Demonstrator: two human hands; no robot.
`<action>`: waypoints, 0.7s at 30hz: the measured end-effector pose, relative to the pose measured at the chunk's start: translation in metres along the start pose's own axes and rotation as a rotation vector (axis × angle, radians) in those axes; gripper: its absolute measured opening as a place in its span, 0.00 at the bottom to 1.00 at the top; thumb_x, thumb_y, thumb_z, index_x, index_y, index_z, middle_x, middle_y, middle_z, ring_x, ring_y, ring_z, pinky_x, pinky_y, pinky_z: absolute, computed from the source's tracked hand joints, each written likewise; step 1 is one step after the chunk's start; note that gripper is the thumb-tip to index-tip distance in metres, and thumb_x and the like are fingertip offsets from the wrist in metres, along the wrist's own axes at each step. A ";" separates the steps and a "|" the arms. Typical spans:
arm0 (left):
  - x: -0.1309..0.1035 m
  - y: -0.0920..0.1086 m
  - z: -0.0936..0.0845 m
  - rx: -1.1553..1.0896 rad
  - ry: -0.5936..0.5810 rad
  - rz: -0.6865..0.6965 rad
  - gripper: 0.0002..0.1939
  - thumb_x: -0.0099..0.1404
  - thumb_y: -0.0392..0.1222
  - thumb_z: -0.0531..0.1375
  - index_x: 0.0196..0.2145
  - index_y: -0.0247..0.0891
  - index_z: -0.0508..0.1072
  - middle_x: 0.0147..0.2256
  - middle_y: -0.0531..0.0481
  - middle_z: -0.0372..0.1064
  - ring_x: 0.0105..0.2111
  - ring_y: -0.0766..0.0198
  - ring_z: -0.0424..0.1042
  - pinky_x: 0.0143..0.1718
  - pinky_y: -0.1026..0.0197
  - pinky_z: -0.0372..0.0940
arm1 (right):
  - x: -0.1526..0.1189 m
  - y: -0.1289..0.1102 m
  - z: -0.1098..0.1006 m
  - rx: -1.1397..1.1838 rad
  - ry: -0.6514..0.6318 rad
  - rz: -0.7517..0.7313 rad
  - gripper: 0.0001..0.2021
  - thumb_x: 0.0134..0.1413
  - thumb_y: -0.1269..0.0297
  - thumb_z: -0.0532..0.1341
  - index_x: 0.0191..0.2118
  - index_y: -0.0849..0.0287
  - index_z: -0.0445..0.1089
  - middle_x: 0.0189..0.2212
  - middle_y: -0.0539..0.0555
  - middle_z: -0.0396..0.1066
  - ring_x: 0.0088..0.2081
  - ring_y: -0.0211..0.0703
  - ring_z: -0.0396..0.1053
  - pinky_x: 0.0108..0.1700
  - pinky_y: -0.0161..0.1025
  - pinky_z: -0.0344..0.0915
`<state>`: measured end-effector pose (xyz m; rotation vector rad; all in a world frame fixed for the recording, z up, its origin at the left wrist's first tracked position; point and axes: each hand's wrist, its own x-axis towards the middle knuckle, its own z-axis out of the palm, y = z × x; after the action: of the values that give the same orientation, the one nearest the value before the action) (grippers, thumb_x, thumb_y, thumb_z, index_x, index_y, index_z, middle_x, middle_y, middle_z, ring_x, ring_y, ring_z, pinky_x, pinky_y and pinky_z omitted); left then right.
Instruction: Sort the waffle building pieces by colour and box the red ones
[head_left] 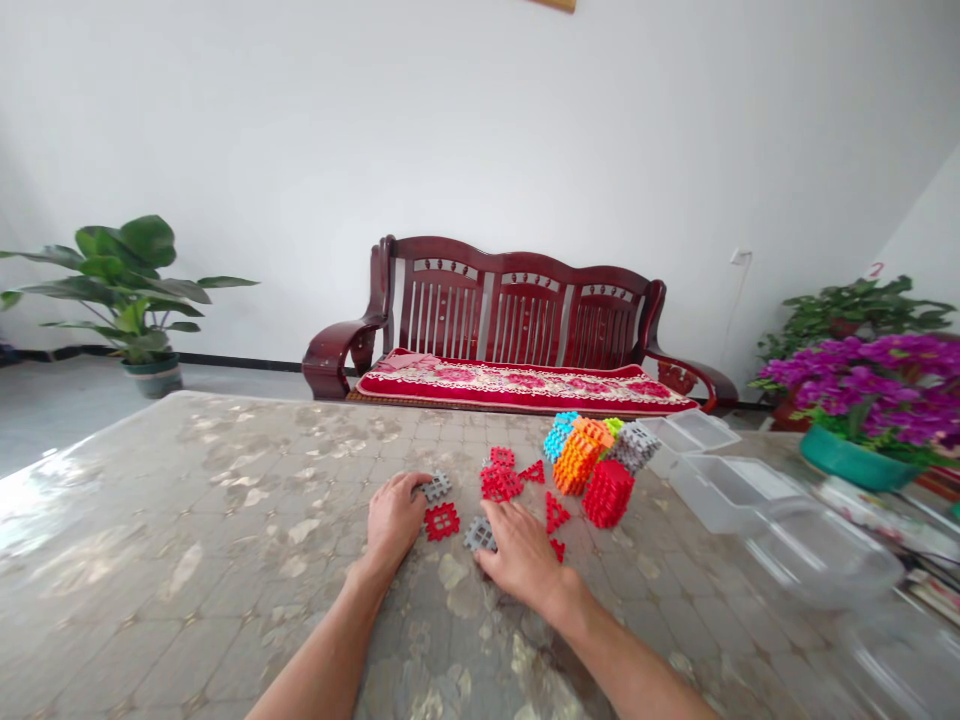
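My left hand [395,517] rests on the table with its fingers closed at the left edge of a grey square interlocking building tile [437,487]. Just below that tile lies a red square tile [442,521]. My right hand [523,556] grips a second grey square tile [479,534], thumb and index finger at its edges. Beyond my right hand are several red square tiles [501,482], overlapping one another. Red triangular tiles [556,512] lie to the right of them, one partly hidden by the hand.
Stacks of orange [576,460], red [608,494], blue [560,436] and grey tiles [637,445] stand at the right. Clear plastic boxes [731,492] and a teal pot of purple flowers [862,458] line the table's right side. A wooden bench [517,310] stands behind the table.
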<state>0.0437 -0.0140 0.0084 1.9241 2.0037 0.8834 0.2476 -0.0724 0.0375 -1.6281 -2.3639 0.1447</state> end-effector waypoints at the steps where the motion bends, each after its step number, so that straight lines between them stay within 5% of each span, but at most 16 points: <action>1: 0.000 0.000 0.000 -0.001 0.000 0.003 0.19 0.58 0.33 0.53 0.43 0.43 0.76 0.45 0.50 0.76 0.47 0.60 0.71 0.51 0.61 0.61 | 0.001 0.001 0.000 -0.002 -0.001 -0.003 0.23 0.47 0.66 0.60 0.52 0.59 0.65 0.48 0.61 0.71 0.50 0.51 0.66 0.51 0.43 0.60; 12: -0.001 0.003 -0.002 0.008 -0.008 0.005 0.19 0.58 0.33 0.53 0.43 0.43 0.76 0.44 0.51 0.76 0.46 0.61 0.72 0.51 0.62 0.61 | -0.006 0.005 -0.016 0.132 0.072 0.040 0.29 0.44 0.69 0.61 0.56 0.60 0.61 0.47 0.60 0.71 0.49 0.49 0.67 0.52 0.41 0.62; 17: -0.001 0.001 -0.002 0.022 -0.007 0.010 0.18 0.59 0.34 0.52 0.43 0.43 0.77 0.45 0.51 0.76 0.46 0.60 0.72 0.50 0.61 0.62 | -0.018 0.033 -0.072 0.231 0.274 0.125 0.32 0.43 0.65 0.63 0.58 0.58 0.60 0.43 0.56 0.73 0.45 0.47 0.70 0.51 0.42 0.65; 21: 0.000 -0.001 -0.001 0.020 -0.005 0.019 0.18 0.59 0.34 0.52 0.43 0.43 0.77 0.45 0.51 0.75 0.46 0.60 0.72 0.50 0.61 0.61 | -0.017 0.095 -0.128 0.238 0.470 0.246 0.32 0.47 0.58 0.62 0.60 0.57 0.58 0.44 0.56 0.73 0.44 0.46 0.71 0.49 0.43 0.66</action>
<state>0.0426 -0.0138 0.0083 1.9572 2.0025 0.8658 0.3743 -0.0624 0.1360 -1.6180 -1.7297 0.0755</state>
